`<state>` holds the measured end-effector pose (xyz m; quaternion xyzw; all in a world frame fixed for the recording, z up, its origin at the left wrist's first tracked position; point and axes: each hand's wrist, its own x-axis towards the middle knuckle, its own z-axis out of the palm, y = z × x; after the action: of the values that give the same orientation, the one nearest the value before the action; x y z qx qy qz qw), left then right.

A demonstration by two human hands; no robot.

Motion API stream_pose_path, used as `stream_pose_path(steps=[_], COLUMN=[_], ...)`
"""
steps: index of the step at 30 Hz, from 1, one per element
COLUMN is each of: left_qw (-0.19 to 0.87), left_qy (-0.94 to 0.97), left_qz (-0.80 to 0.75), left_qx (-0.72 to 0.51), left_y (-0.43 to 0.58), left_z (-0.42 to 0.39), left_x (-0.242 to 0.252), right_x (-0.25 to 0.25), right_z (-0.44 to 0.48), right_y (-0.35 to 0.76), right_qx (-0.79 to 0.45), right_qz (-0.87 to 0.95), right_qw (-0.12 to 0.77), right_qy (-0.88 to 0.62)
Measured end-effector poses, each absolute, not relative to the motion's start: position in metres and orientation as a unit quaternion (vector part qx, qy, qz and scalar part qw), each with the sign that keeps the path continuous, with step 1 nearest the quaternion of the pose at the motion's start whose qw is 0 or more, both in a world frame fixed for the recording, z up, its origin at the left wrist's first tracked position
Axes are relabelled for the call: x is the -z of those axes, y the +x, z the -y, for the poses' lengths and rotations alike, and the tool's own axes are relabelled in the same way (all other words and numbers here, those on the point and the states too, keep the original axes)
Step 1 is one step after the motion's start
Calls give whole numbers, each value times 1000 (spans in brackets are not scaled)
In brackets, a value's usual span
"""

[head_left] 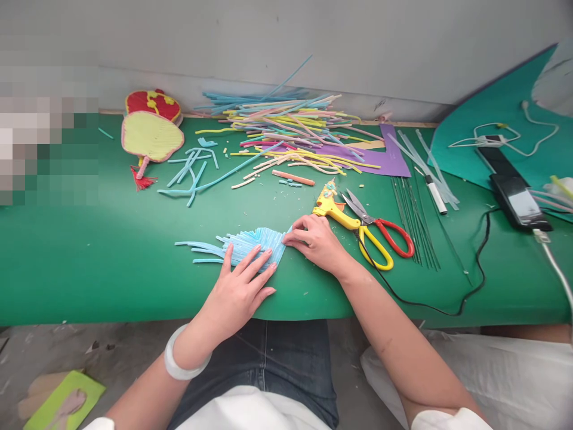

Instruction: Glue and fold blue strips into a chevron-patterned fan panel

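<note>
A green tabletop is bearing everything in use, and a blue strip piece is lying flat near its front edge, right before the person. Far to the right of the blue strip piece, a teal board is standing out largest; beyond the piece, a heap of coloured strips is spreading along the wall. The left hand is resting with fingers spread over the near side of the piece, pressing rather than gripping. The right hand is closing thumb and fingertips on the piece's pointed right end, so both hands are working on the same thing, just apart from each other.

The step in hand is, I judge, the gathering and shaping of that pointed end, while loose strip ends are fanning out leftward. The next move is probably calling for a firm pinch there and a steady left palm, so that the layered strips are not slipping.

Just right of the piece, beyond the right hand, scissors are lying open, and a yellow glue gun is lying beside them. Smaller again, a marker is lying farther right, and an orange-pink stick is lying beyond the piece.
</note>
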<state>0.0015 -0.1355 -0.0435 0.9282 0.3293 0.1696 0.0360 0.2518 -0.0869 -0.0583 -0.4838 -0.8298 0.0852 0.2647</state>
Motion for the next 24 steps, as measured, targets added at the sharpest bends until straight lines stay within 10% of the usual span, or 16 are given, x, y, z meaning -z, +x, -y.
stream_pose_path(steps=[16,24], left_qw=[48,37], left_qy=[900,901], left_qz=[-359,-360], left_qx=[-244,-240], left_y=[-26,-30], left_z=[117,117], left_x=[45,47], right_x=[49,58], right_z=[89,96], right_y=[267,307], right_qx=[26,50], right_qz=[720,611], right_qw=[362,233], right_qy=[-592,-755])
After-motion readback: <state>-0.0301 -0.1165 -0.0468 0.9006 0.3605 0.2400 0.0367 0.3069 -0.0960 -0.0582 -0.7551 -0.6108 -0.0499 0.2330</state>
